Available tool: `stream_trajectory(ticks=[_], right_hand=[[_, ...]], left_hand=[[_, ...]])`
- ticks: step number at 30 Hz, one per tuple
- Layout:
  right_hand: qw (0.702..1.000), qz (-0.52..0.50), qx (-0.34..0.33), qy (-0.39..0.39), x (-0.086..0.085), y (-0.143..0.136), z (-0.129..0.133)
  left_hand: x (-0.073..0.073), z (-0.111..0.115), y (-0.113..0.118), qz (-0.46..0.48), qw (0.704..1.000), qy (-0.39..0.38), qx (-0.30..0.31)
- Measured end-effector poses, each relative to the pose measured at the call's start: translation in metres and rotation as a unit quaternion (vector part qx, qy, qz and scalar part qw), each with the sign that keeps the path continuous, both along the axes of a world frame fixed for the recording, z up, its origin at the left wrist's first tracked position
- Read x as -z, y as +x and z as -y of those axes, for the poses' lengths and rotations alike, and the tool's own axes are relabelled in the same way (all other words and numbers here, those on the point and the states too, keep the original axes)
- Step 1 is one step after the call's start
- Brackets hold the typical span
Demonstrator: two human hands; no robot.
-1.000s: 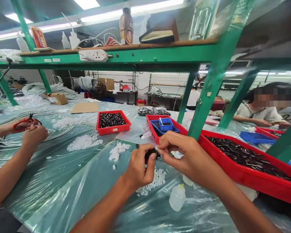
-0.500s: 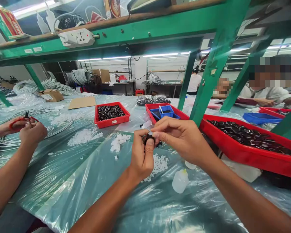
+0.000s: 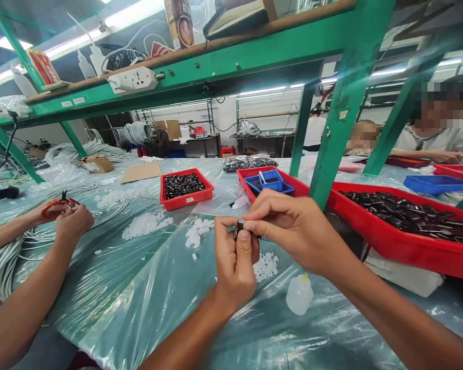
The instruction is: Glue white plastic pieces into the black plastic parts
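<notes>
In the middle of the head view my left hand [image 3: 237, 262] is closed around a small black part [image 3: 239, 226], held upright between thumb and bent forefinger. My right hand [image 3: 289, 226] pinches at the top of that part with thumb and forefinger. A small greyish face shows at their tips; whether it is a separate piece I cannot tell. Below the hands lies a heap of small white pieces [image 3: 266, 266] on the plastic-covered table [image 3: 170, 308]. A translucent squat bottle [image 3: 299, 295] with a yellowish tip stands nearer to me on the right.
A red tray [image 3: 187, 200] of black parts stands behind. On the right are a blue tray [image 3: 268, 181] and a long red tray [image 3: 409, 252] of black pieces. Green posts [image 3: 337, 113] rise there. At left, a co-worker's hands [image 3: 71, 218] hold red-handled scissors near cable coils [image 3: 3, 267].
The view has swung a little left, so most things sit further right. My hands stay together at the black part, with the left fingers slightly more upright.
</notes>
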State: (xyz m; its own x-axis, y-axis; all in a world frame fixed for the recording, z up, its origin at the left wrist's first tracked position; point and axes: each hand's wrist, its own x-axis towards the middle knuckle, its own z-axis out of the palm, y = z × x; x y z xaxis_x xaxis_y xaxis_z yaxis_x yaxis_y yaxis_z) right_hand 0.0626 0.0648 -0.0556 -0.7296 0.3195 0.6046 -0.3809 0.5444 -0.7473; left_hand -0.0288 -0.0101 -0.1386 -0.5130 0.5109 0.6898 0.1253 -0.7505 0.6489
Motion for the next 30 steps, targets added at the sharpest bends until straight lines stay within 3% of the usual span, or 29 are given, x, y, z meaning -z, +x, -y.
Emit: stream_trajectory(ticks=[7,12,17,24,28,30], right_hand=[[0.993,0.101,-0.026,-0.062,-0.002,0.003,-0.020],[0.996,0.028,0.014,-0.083,0.010,-0.003,-0.014],[0.999,-0.024,0.040,-0.014,0.022,-0.011,-0.012],[0.993,-0.007,0.015,0.114,0.011,-0.004,-0.031],[0.995,0.072,-0.005,0.072,0.008,0.000,-0.047],[0.988,0.136,0.035,0.059,0.013,-0.001,-0.056]], left_hand=[[0.007,-0.010,-0.016,-0.086,0.995,-0.038,-0.022],[0.008,-0.012,-0.018,-0.063,0.997,-0.037,-0.031],[0.007,-0.012,-0.016,-0.031,0.998,-0.049,-0.009],[0.011,-0.017,-0.021,-0.070,0.995,-0.061,-0.029],[0.011,-0.015,-0.032,-0.125,0.983,-0.119,-0.056],[0.012,-0.015,-0.038,-0.145,0.975,-0.147,-0.084]])
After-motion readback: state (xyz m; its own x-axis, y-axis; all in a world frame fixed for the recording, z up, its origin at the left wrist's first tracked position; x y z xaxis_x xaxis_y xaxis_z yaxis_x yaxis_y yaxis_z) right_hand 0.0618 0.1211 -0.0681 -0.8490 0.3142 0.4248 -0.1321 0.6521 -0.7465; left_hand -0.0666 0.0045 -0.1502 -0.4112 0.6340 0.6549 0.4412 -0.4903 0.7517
